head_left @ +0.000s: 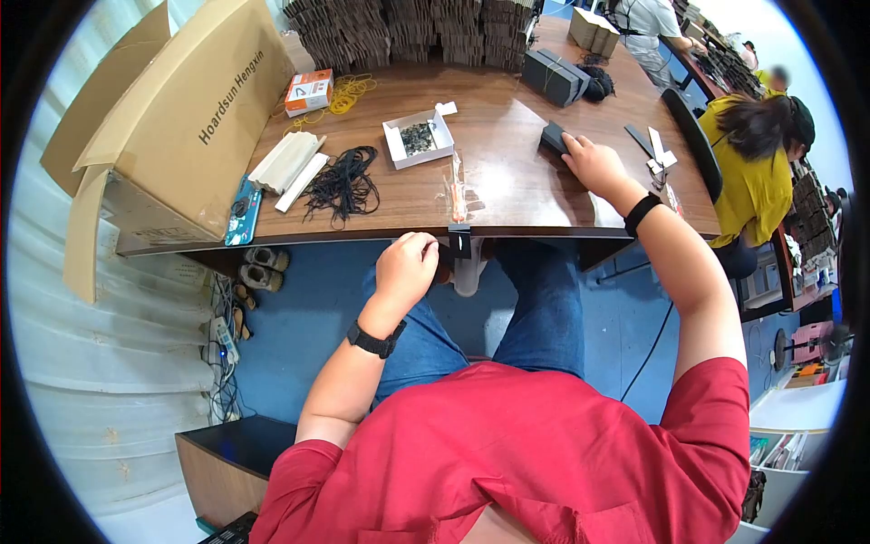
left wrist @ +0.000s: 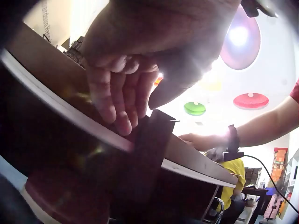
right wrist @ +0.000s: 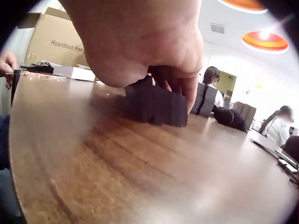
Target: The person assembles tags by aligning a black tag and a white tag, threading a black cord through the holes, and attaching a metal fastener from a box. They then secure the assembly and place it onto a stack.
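The right hand grips a small dark stack on the right half of the table. In the right wrist view, the fingers curl over the far side of this stack, which rests on the wood. At the table's front edge, a black piece with a small white mark sticks out below orange-and-clear tape. Just left of it is the left hand, fingers loosely bent. The left wrist view shows that hand holding nothing, beside a dark upright piece with a thin metal pin.
A white tray of small dark parts, black cords and a cardboard box lie leftward. Dark stacks line the back. A tied grey bundle stands behind the right hand. A person in yellow sits at right.
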Demonstrator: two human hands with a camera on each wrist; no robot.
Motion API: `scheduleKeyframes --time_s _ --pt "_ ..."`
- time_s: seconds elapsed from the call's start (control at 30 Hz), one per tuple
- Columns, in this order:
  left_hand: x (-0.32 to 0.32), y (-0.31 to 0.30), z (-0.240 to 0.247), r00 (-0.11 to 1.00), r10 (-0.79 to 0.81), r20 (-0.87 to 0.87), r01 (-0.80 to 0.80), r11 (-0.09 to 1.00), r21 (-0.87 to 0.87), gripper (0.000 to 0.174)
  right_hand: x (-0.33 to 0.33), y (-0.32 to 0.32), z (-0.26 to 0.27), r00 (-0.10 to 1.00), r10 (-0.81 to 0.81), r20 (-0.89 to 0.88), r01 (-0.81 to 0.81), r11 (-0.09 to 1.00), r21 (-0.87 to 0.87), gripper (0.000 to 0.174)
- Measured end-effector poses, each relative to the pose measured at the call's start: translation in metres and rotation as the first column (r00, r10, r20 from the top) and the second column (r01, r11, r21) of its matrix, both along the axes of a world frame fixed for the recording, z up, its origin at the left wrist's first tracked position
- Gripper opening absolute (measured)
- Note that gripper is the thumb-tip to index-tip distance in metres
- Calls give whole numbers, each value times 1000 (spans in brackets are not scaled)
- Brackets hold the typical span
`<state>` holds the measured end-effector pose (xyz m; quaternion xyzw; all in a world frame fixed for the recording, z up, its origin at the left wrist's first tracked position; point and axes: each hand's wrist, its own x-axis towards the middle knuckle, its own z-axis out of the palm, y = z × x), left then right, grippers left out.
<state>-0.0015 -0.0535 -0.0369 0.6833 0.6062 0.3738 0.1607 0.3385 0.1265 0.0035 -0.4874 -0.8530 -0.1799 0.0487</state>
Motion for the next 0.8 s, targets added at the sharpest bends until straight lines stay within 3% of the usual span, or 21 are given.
scheduleKeyframes --time_s 0.07,0.17,0.27,0.37,0.4,0.43,0.5,0.57,0.6,0.7,0.73,0.8 --pt "-2 -2 2 1000 3 -5 -3 1000 9 14 9 8 -9 993 107 -54 -102 991 91 39" --pt "-5 -3 4 1000 4 -21 -3 999 41 14 1 8 -16 996 54 -73 -36 974 224 36" --pt "-6 -5 4 1000 -8 -19 9 999 46 14 -17 13 -15 990 -112 -87 126 974 186 33" --pt "-8 -8 10 1000 7 -6 -7 1000 15 15 -37 20 -3 985 -29 -170 62 979 196 30" --pt "-10 -8 10 1000 13 -4 -13 1000 17 15 -44 14 1 980 52 -193 -29 992 122 36" --pt "-12 -8 10 1000 16 -4 -16 1000 15 15 -47 16 -9 987 124 -101 -117 991 68 47" --pt "-17 -7 10 1000 17 -11 -17 1000 18 15 -48 18 -3 982 11 -187 -34 992 -120 56" --pt "-19 -4 10 1000 8 -12 -7 999 46 15 -38 30 -7 974 -14 -227 -29 983 -183 59" --pt "-19 -4 12 1000 16 -6 -15 999 47 15 -37 29 1 975 -33 -219 -27 964 -263 70" --pt "-22 -2 17 1000 25 0 -25 998 57 15 -32 28 -1 975 -9 -224 -45 971 -235 82" --pt "-23 -2 20 999 32 -12 -31 997 73 14 -25 36 -1 958 -1 -288 -92 946 -311 88" --pt "-29 1 18 999 40 1 -40 997 71 12 -15 43 -3 848 31 -529 -274 880 -388 84"
